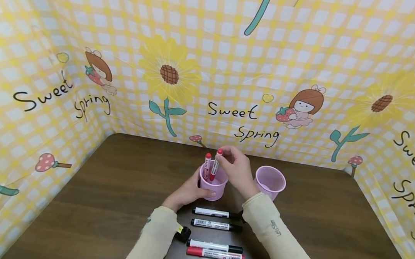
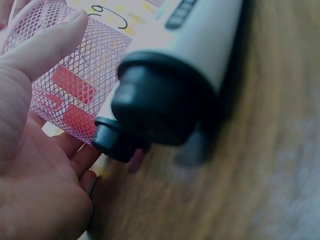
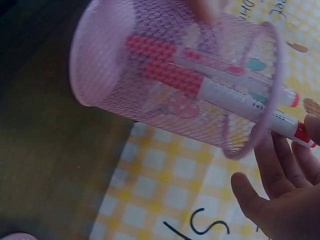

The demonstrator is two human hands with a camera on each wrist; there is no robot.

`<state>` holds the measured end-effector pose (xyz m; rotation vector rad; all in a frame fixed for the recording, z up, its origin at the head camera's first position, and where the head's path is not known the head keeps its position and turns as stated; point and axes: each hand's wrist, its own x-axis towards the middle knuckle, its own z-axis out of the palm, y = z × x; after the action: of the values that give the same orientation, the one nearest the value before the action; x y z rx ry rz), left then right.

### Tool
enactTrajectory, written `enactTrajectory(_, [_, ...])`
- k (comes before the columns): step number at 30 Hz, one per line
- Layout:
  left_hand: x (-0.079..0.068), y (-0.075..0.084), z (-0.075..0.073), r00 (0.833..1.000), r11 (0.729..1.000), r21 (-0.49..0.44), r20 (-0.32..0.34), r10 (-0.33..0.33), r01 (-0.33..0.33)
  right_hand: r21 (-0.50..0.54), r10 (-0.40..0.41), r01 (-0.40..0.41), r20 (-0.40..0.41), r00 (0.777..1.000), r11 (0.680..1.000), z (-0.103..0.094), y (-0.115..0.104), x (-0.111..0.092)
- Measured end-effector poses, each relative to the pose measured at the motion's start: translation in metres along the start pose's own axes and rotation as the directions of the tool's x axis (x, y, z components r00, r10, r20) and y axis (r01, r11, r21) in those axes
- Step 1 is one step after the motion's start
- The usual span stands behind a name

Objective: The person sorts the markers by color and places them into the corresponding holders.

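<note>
My left hand (image 1: 188,189) grips a pink mesh pen cup (image 1: 214,192) from its left side, thumb across the near wall in the left wrist view. Inside the cup leans one red marker (image 1: 207,165) with a white label. A second red marker (image 1: 214,169) also stands in it, and my right hand (image 1: 236,167) pinches its upper end above the rim. Through the mesh in the right wrist view, the red lower parts of both markers show deep in the cup (image 3: 110,90).
Another pink mesh cup (image 1: 270,178) stands just right of my right wrist. In front of the held cup lie several markers in a rough column: a black one (image 1: 211,212), another black one (image 1: 215,225), a third black one (image 1: 213,246) and a red one (image 1: 216,254). Patterned cloth (image 1: 209,87) encloses the table's back and sides.
</note>
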<state>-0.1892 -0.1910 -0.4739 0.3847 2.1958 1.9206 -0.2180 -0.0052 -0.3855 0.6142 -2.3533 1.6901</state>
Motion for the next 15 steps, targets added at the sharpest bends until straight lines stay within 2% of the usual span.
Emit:
enactTrajectory(9, [0.0005, -0.0013, 0.0008, 1.000, 1.000, -0.012, 0.000, -0.009, 0.009, -0.066, 0.006, -0.004, 0.026, 1.000, 0.998, 0.0106, 0.0119, -0.0010])
enactTrajectory(15, [0.0011, -0.0013, 0.0016, 1.000, 1.000, -0.007, 0.002, -0.014, 0.014, -0.053, 0.012, -0.010, 0.047, 0.999, 0.999, 0.0102, 0.0116, -0.0027])
